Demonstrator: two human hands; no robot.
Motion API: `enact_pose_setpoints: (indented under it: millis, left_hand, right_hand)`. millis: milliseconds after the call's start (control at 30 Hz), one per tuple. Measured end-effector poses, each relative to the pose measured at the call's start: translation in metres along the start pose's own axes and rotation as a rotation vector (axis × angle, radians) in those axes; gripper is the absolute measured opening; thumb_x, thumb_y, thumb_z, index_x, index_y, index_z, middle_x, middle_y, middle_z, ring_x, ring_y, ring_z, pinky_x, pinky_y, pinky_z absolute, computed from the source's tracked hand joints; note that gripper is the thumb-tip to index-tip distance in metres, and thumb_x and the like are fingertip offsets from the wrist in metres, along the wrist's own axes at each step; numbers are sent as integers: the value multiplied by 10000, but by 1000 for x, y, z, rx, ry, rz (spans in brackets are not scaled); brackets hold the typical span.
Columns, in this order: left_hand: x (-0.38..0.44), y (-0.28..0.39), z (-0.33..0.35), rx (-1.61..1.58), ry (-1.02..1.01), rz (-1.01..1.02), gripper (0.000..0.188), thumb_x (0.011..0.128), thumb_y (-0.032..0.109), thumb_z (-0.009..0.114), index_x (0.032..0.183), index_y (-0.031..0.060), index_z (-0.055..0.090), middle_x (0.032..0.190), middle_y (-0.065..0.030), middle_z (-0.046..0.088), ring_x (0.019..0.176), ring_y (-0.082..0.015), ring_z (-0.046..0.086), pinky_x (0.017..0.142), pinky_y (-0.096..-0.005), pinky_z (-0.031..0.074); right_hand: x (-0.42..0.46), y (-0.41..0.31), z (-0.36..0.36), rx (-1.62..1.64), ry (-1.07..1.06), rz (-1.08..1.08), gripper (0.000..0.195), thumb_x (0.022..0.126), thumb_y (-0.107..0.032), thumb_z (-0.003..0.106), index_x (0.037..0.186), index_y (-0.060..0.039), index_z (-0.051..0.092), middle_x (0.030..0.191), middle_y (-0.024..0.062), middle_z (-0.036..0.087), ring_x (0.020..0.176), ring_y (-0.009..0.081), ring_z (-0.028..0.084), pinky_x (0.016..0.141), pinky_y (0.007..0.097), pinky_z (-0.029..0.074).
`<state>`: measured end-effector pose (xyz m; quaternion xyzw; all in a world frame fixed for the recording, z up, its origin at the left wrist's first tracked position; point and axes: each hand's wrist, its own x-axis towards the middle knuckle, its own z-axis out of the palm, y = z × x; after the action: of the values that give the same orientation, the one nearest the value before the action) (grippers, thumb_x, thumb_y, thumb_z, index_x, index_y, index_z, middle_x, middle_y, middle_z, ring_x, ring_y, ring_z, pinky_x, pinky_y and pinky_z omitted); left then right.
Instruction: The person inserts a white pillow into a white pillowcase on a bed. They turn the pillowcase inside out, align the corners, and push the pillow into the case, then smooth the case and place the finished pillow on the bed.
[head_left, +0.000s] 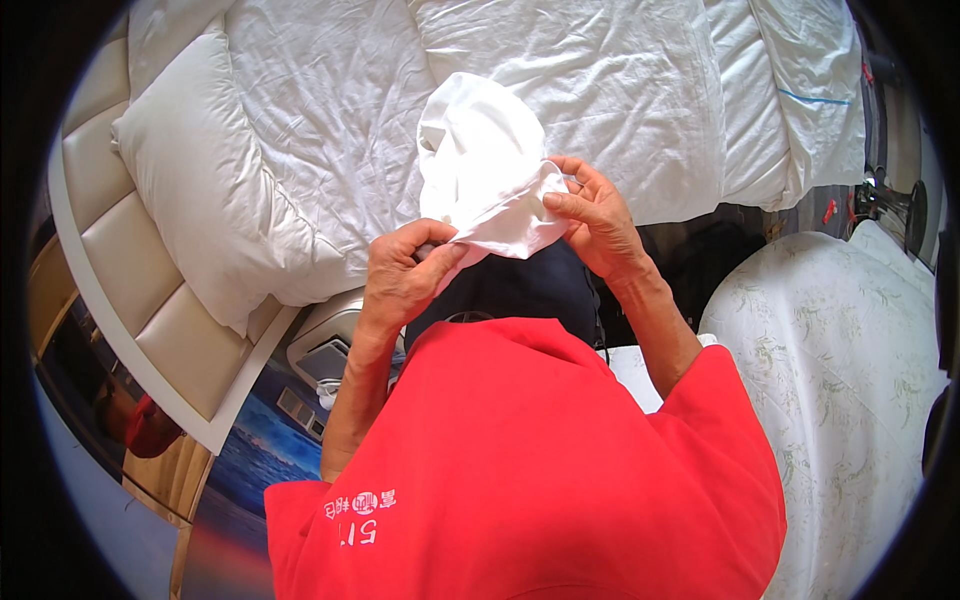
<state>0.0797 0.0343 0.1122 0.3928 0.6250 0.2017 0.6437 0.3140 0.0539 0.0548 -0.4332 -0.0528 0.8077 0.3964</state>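
Between my two hands hangs a bunched piece of white cloth (484, 150), its rounded upper part standing out over the bed. My left hand (409, 270) pinches its lower left edge between thumb and fingers. The right side of the same edge is in my right hand (600, 217), with the thumb on top and the fingers behind. A fold runs across the cloth between the two grips. Its exact kind cannot be told. Below and beyond it lies a bed with a rumpled white sheet (322, 90).
A white pillow (195, 165) leans by the padded headboard (135, 247) at left. A white quilt (615, 97) covers the bed's right part. At right stands a pale patterned covered surface (817, 360), near a dark fan-like object (915, 216). Wall switches (300, 411) are at lower left.
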Motion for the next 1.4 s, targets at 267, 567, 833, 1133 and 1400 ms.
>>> enact_pose_setpoints:
  millis: [267,567,833,1133,1400]
  left_hand:
    - [2,0,6,26,27,11,78,854,16,668,924,-18,665,667,71,551,587,11,444,498,-158,322]
    - [9,-12,7,91,55,-9,56,858,46,669,883,-4,672,636,79,540,558,10,429,476,-170,312]
    - [8,-7,10,37,41,21,65,853,53,669,870,-10,669,614,67,547,544,8,432,466,-175,312]
    - [10,-2,36,90,-16,91,50,830,34,672,852,-11,667,643,4,606,565,-26,485,493,-206,371]
    - [17,7,37,-1,-89,32,62,854,35,630,843,-8,674,741,-38,677,650,-53,575,572,-215,446]
  right_hand:
    - [0,6,-9,-107,-84,33,269,849,-89,663,1083,3,568,975,62,647,874,115,619,810,264,493]
    - [-9,-1,-3,-47,-110,-121,271,835,34,598,1079,-22,492,955,97,646,868,126,618,798,266,494]
    - [-1,8,-15,-95,-117,-167,133,807,83,584,882,-25,604,891,23,626,804,83,588,745,223,480]
    - [2,17,2,16,-175,-107,175,803,48,651,961,-16,613,895,36,637,815,95,607,732,227,494]
    - [3,22,4,-78,-166,7,145,823,-52,696,950,-8,641,851,21,642,764,80,592,703,229,479]
